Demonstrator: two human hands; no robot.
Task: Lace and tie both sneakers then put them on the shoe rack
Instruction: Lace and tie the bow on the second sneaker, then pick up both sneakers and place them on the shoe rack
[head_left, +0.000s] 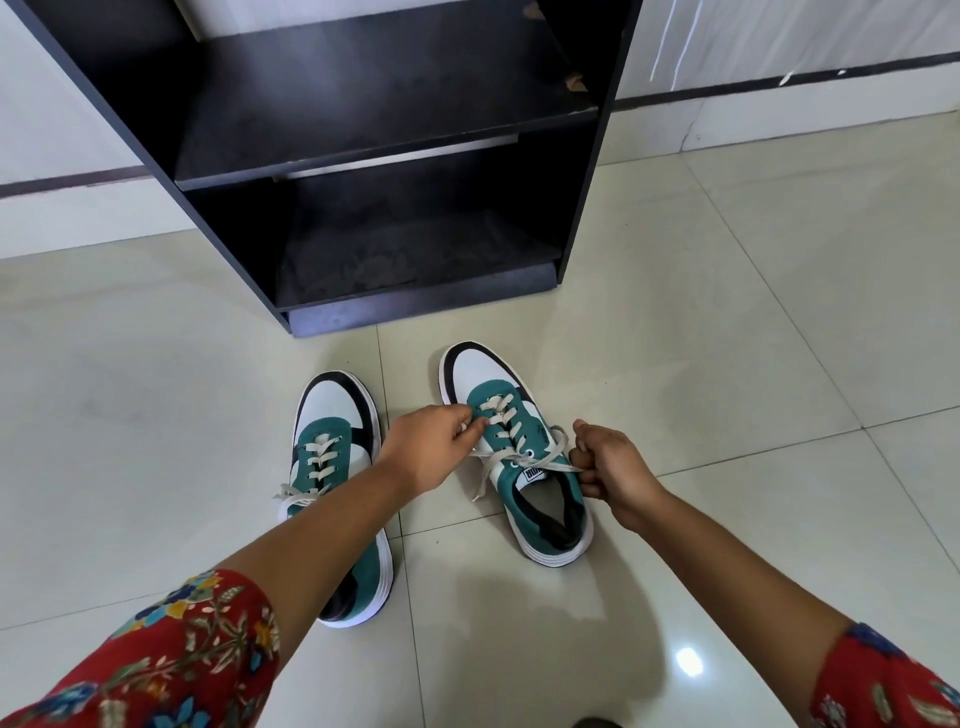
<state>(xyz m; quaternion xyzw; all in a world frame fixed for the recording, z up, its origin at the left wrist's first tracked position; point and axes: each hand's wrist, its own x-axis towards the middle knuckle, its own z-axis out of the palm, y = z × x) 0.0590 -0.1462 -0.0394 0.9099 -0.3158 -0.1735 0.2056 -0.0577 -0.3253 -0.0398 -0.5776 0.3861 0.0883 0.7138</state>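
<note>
Two teal, white and black sneakers stand side by side on the tiled floor, toes toward the rack. The left sneaker (337, 457) has cream laces through its eyelets with loose ends lying over its left side; my forearm crosses its heel. The right sneaker (511, 447) is laced, and its lace ends (524, 457) stretch out to both sides. My left hand (434, 447) pinches one lace end at the shoe's left edge. My right hand (608, 462) is closed on the other end beside the shoe's collar.
A black shoe rack (395, 150) stands just beyond the sneakers, with an upper shelf and a lower shelf, both bare. White wall and dark skirting run behind it. Glossy cream tiles (753, 364) surround everything.
</note>
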